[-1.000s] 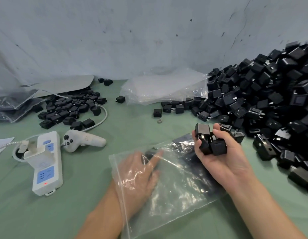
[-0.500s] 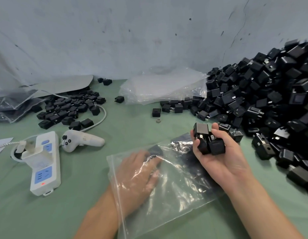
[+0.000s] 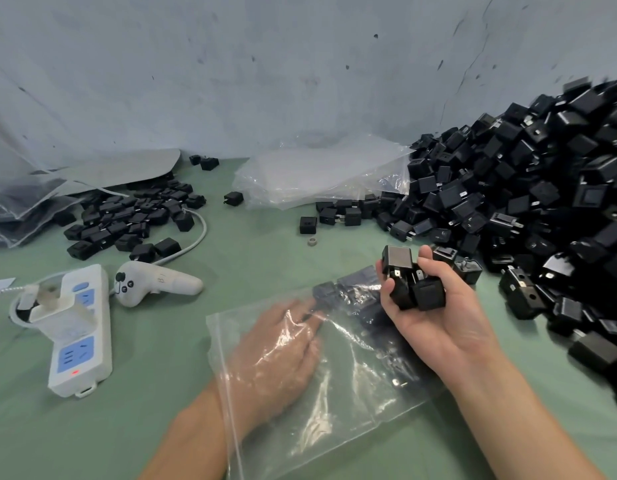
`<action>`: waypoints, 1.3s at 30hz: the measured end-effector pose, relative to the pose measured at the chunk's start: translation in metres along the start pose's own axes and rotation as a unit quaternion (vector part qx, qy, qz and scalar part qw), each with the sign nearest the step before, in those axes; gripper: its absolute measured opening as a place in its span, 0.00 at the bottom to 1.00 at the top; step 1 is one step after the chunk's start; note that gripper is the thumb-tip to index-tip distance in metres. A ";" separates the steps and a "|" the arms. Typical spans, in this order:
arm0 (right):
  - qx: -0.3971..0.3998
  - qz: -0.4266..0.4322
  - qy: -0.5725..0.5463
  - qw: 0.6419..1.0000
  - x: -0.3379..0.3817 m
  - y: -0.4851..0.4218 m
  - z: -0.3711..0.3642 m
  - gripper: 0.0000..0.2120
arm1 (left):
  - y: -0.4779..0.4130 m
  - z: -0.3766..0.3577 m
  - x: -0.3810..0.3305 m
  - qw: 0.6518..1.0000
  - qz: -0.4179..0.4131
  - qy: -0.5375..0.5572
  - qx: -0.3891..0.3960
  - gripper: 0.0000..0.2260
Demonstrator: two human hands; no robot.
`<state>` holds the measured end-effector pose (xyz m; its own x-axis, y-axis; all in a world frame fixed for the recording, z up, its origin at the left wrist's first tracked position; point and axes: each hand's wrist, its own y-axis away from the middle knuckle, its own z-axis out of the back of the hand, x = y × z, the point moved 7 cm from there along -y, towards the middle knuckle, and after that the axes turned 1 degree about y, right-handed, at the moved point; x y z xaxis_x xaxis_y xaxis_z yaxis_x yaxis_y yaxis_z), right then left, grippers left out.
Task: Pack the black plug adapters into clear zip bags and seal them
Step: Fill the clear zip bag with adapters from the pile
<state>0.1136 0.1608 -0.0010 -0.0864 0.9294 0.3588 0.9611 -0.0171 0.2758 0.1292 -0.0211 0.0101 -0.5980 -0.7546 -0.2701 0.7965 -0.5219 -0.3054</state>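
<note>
Right hand (image 3: pixel 442 317) palm-up, fingers curled round a clutch of black adapters (image 3: pixel 412 285), just above the right far edge of the clear zip bag (image 3: pixel 334 420). Left hand (image 3: pixel 279 351) is inside the bag, fingers straight and flat. Packed adapters (image 3: pixel 348 289) sit at the bag's far end. Main pile (image 3: pixel 528 188) right; smaller pile (image 3: pixel 127 220) and power strip (image 3: pixel 82 341) left.

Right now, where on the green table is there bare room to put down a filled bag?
Bare table lies between the power strip and the zip bag, and further back between the small adapter heap and the empty bags. The right side is crowded by the big adapter pile.
</note>
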 end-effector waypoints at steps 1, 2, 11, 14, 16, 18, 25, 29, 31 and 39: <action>-0.001 0.000 -0.001 1.000 0.000 0.000 0.000 0.15 | 0.003 0.000 0.002 0.999 -0.011 -0.031 -0.021 0.20; -0.001 0.001 -0.002 1.000 0.000 0.000 0.000 0.15 | 0.003 -0.002 0.000 0.998 -0.011 -0.055 -0.012 0.21; -0.003 -0.001 0.009 1.000 0.001 0.001 0.001 0.15 | 0.014 0.026 0.009 0.985 0.084 0.147 -0.022 0.17; -0.006 -0.002 0.017 1.000 0.002 0.003 0.000 0.15 | 0.032 0.050 0.039 0.956 0.199 0.207 -0.052 0.18; -0.003 -0.004 0.026 1.000 0.001 0.005 -0.003 0.16 | 0.050 0.073 0.066 0.930 0.287 0.193 -0.126 0.22; 0.007 -0.007 0.047 0.999 -0.001 0.007 -0.007 0.17 | 0.063 0.098 0.082 0.893 0.309 0.199 -0.261 0.15; 0.137 0.019 0.317 0.938 -0.029 0.024 -0.042 0.13 | 0.013 0.068 0.012 0.873 0.207 0.411 -0.160 0.08; 0.231 0.104 0.492 0.833 -0.049 0.043 -0.066 0.14 | 0.010 0.043 -0.004 0.868 0.212 0.443 -0.073 0.16; 0.244 0.125 0.517 0.811 -0.054 0.049 -0.070 0.14 | 0.016 0.041 -0.001 0.845 0.224 0.479 -0.076 0.17; 0.131 0.154 0.418 0.886 -0.007 0.032 -0.046 0.13 | 0.109 0.095 0.090 0.880 0.351 0.256 -0.193 0.18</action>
<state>0.1332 0.1366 0.0461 0.1323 0.2961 0.9460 0.9912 -0.0353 -0.1275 0.1709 -0.1836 0.0389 -0.0117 -0.5072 -0.8618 0.9549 0.2500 -0.1600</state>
